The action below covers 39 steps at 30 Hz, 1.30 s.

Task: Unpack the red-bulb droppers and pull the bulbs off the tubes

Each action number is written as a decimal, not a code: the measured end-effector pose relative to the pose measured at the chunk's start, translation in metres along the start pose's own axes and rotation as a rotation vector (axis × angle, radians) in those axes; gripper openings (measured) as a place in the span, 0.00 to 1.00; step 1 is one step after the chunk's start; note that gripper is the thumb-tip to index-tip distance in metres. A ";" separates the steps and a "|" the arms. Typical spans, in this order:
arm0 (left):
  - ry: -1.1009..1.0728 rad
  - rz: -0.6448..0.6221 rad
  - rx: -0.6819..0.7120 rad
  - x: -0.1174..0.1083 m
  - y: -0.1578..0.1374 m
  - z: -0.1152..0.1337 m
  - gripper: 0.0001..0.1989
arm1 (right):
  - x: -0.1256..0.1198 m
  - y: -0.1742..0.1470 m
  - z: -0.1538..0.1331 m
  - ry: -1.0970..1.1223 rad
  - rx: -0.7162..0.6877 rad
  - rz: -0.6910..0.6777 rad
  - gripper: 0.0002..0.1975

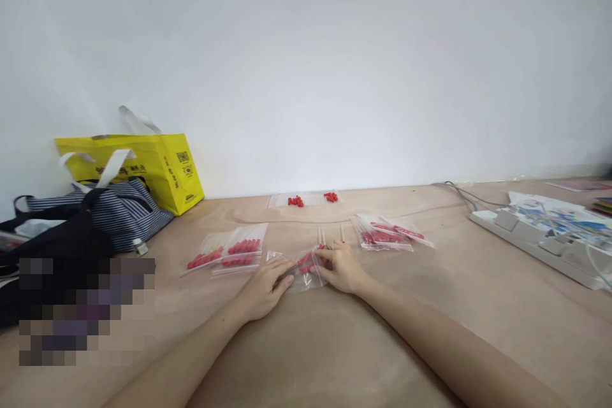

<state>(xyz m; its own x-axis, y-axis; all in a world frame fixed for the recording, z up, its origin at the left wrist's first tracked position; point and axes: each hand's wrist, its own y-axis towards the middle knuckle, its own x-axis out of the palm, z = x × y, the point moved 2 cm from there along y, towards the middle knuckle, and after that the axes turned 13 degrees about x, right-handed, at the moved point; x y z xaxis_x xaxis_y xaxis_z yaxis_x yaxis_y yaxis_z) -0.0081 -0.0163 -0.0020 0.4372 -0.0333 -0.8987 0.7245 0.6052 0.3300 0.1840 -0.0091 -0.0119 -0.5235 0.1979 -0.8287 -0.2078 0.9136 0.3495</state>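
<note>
Left hand (268, 285) and right hand (343, 268) at a clear bag (305, 283).
Fingers (282, 265) seemingly pinch both sides; best keep it flat.

Tan tabletop (296, 357), zip-lock bags (382, 234) of red pieces (245, 247), clear packet (314, 201) at the back (red bits (295, 201) on or in it); yellow shopping bag (179, 172), striped bag (127, 213), white power strip (531, 241)

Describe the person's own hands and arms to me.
The left hand and right hand are ungloved. The left forearm and right forearm show no sleeve, watch or bracelet; a small dark spot marks the left one near the wrist.
</note>
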 end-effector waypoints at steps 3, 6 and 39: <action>-0.016 -0.011 -0.001 -0.001 0.000 0.002 0.19 | 0.000 0.001 -0.002 -0.052 -0.006 -0.013 0.12; -0.016 -0.012 -0.031 -0.003 0.000 0.004 0.20 | 0.000 0.002 -0.001 -0.020 0.016 -0.014 0.15; -0.014 -0.018 -0.066 0.000 -0.002 -0.001 0.18 | -0.035 -0.005 0.039 0.786 0.222 -0.134 0.09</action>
<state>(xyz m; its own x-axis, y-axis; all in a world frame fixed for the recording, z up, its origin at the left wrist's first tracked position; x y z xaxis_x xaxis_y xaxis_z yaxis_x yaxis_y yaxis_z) -0.0101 -0.0168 -0.0025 0.4319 -0.0553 -0.9002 0.6957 0.6557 0.2935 0.2358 -0.0062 -0.0018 -0.9482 -0.1489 -0.2807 -0.1851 0.9769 0.1068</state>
